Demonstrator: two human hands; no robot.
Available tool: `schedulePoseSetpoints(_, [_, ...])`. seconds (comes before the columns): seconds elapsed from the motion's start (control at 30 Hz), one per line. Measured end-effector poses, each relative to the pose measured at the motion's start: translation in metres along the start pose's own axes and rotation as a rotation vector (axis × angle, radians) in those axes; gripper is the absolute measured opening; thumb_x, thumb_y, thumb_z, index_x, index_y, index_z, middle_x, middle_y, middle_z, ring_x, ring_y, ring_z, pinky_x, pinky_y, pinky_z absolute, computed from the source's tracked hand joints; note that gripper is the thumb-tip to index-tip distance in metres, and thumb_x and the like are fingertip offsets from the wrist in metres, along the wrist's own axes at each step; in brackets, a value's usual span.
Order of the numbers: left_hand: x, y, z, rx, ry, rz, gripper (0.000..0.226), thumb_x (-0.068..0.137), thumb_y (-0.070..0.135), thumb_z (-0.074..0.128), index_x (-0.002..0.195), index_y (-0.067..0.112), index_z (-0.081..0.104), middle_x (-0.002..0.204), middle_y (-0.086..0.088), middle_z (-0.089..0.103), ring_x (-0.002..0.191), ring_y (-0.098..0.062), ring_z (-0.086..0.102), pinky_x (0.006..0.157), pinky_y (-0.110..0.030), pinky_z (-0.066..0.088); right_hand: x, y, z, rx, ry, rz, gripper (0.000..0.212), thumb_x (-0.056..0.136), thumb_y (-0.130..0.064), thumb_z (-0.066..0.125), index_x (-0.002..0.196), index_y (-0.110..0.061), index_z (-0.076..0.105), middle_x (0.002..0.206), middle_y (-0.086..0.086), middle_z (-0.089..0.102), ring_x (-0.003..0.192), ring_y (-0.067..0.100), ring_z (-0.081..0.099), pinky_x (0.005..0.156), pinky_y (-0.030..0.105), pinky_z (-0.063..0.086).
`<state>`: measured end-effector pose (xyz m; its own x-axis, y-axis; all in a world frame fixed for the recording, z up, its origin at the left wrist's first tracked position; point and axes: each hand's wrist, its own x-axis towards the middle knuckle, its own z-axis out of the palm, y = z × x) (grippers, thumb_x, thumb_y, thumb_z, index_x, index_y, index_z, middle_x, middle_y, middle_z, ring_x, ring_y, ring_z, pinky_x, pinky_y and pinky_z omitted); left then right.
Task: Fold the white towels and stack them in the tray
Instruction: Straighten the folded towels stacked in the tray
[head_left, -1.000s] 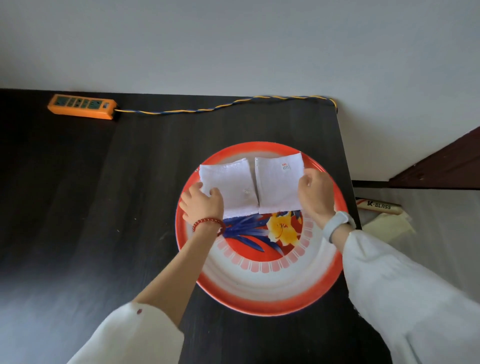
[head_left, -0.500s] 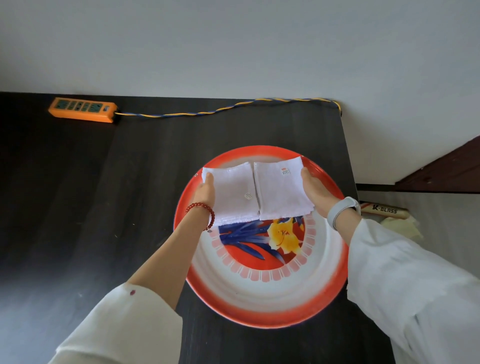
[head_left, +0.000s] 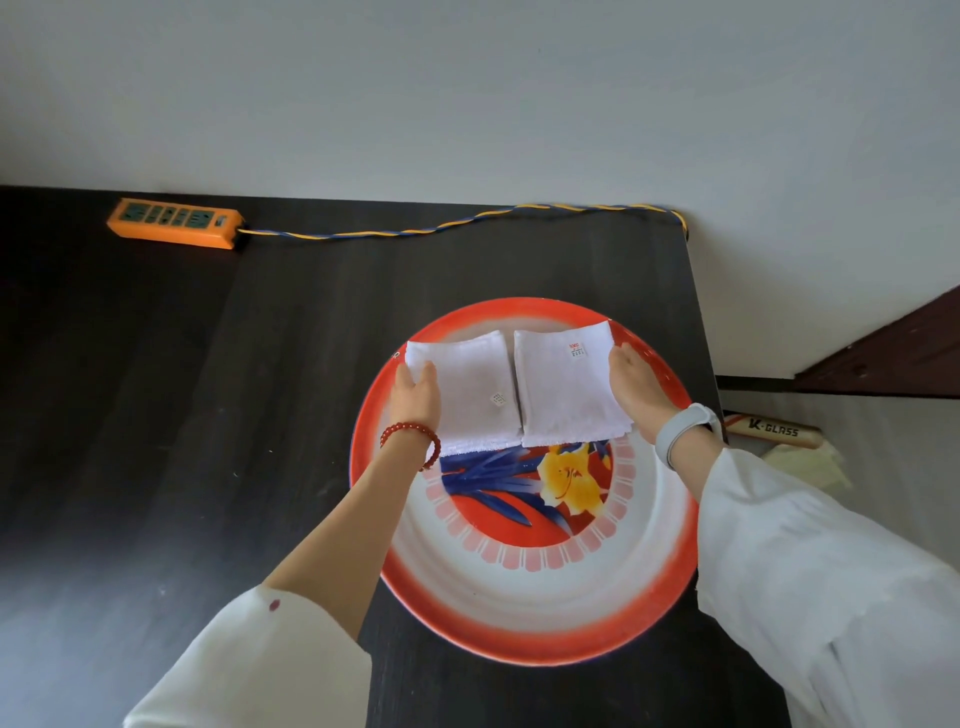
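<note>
Two folded white towels lie side by side in the far half of the tray (head_left: 524, 623), a round red-rimmed dish with a painted flower, sitting right of centre in the frame on the dark surface (head_left: 208, 415). The left towel (head_left: 467, 395) and the right towel (head_left: 563, 384) meet along a seam that runs away from the person, so each one's long axis points toward the top of the frame. They are beside each other, not yet one on the other.

The left hand (head_left: 415, 397) lies against the outer left edge of the left towel, fingers straight and together, pointing up-frame; whether the thumb is tucked under the cloth I cannot tell. The right hand (head_left: 636, 389) mirrors it at the outer right edge of the right towel, fingers extended along the edge. Each hand is nearest its own towel, with both towels between the palms.

To my eye the next move turns on that seam: one towel must be lifted sideways over it onto its neighbour.

By count: two towels, one tray, two hands, one orange power strip (head_left: 174, 223) at upper left.
</note>
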<state>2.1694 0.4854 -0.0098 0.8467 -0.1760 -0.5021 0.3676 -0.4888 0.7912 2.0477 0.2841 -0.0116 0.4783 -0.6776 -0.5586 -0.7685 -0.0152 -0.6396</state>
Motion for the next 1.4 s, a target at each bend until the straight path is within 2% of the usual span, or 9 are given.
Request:
schedulePoseSetpoints(0.1, [0.012, -0.007, -0.007, -0.109, -0.050, -0.124, 0.048, 0.099, 0.035, 0.032, 0.137, 0.007, 0.040, 0.139, -0.011, 0.044, 0.127, -0.030, 0.042, 0.109, -0.039, 0.030, 0.008, 0.003, 0.000, 0.110, -0.023, 0.108, 0.045, 0.097, -0.046, 0.025, 0.125, -0.020, 0.048, 0.133, 0.008, 0.048, 0.121, 0.030, 0.045, 0.105, 0.047, 0.035])
schedulePoseSetpoints(0.23, [0.019, -0.012, -0.013, -0.192, -0.157, -0.195, 0.052, 0.096, 0.045, 0.035, 0.134, 0.012, 0.046, 0.134, -0.010, 0.051, 0.123, -0.029, 0.047, 0.109, -0.045, 0.033, 0.009, 0.001, 0.001, 0.133, -0.060, 0.152, 0.044, 0.093, -0.051, 0.028, 0.126, -0.027, 0.045, 0.131, 0.003, 0.047, 0.118, 0.027, 0.045, 0.099, 0.043, 0.038])
schedulePoseSetpoints(0.83, [0.022, -0.015, -0.004, -0.174, -0.130, -0.136, 0.051, 0.096, 0.041, 0.040, 0.138, 0.013, 0.041, 0.139, -0.008, 0.046, 0.128, -0.028, 0.043, 0.111, -0.045, 0.030, 0.003, 0.010, -0.003, 0.328, -0.115, 0.076, 0.040, 0.094, -0.047, 0.040, 0.124, -0.021, 0.046, 0.124, 0.009, 0.050, 0.100, 0.019, 0.048, 0.084, 0.034, 0.045])
schedulePoseSetpoints(0.93, [0.022, -0.015, -0.006, -0.154, -0.168, -0.136, 0.051, 0.096, 0.042, 0.038, 0.138, 0.014, 0.040, 0.139, -0.009, 0.046, 0.128, -0.029, 0.043, 0.110, -0.046, 0.031, -0.001, 0.008, -0.005, 0.261, -0.087, 0.050, 0.039, 0.095, -0.047, 0.039, 0.122, -0.021, 0.047, 0.111, 0.003, 0.051, 0.089, 0.014, 0.050, 0.067, 0.025, 0.041])
schedulePoseSetpoints(1.03, [0.021, -0.011, -0.011, -0.122, -0.193, -0.123, 0.051, 0.096, 0.042, 0.038, 0.137, 0.013, 0.041, 0.139, -0.011, 0.047, 0.127, -0.029, 0.044, 0.110, -0.046, 0.031, -0.002, 0.005, -0.006, 0.196, -0.079, 0.027, 0.032, 0.096, -0.046, 0.036, 0.114, -0.023, 0.050, 0.107, 0.002, 0.050, 0.090, 0.015, 0.050, 0.071, 0.027, 0.042])
schedulePoseSetpoints(1.1, [0.016, -0.007, -0.012, -0.005, -0.105, -0.016, 0.048, 0.097, 0.034, 0.037, 0.139, 0.011, 0.038, 0.141, -0.011, 0.043, 0.128, -0.029, 0.042, 0.110, -0.041, 0.030, -0.005, 0.003, -0.004, 0.100, -0.043, -0.063, 0.024, 0.099, -0.040, 0.031, 0.104, -0.027, 0.050, 0.107, 0.005, 0.050, 0.088, 0.012, 0.049, 0.074, 0.026, 0.041])
schedulePoseSetpoints(1.23, [-0.013, -0.004, -0.013, 0.515, 0.221, 0.439, 0.045, 0.095, 0.016, 0.038, 0.139, 0.008, 0.035, 0.147, -0.011, 0.034, 0.134, -0.030, 0.030, 0.109, -0.040, 0.025, -0.020, 0.002, 0.004, -0.306, 0.282, -0.486, 0.043, 0.098, -0.025, 0.037, 0.140, -0.015, 0.033, 0.145, 0.006, 0.038, 0.131, 0.022, 0.038, 0.103, 0.035, 0.039])
schedulePoseSetpoints(1.3, [-0.021, -0.008, -0.005, 0.707, 0.158, 0.666, 0.044, 0.093, 0.014, 0.037, 0.137, 0.006, 0.040, 0.145, -0.013, 0.036, 0.136, -0.033, 0.029, 0.111, -0.041, 0.023, -0.027, 0.003, 0.011, -0.600, 0.298, -0.652, 0.048, 0.097, -0.023, 0.038, 0.143, -0.014, 0.028, 0.151, 0.007, 0.027, 0.141, 0.024, 0.022, 0.113, 0.038, 0.027])
schedulePoseSetpoints(1.4, [-0.022, -0.006, 0.010, 0.901, -0.005, 0.702, 0.047, 0.096, 0.019, 0.035, 0.143, 0.012, 0.030, 0.152, -0.011, 0.023, 0.143, -0.029, 0.013, 0.116, -0.041, 0.009, -0.026, 0.002, 0.023, -0.832, 0.218, -0.670, 0.054, 0.097, -0.029, 0.032, 0.146, -0.014, 0.017, 0.155, 0.010, 0.010, 0.144, 0.025, 0.002, 0.117, 0.039, 0.006])
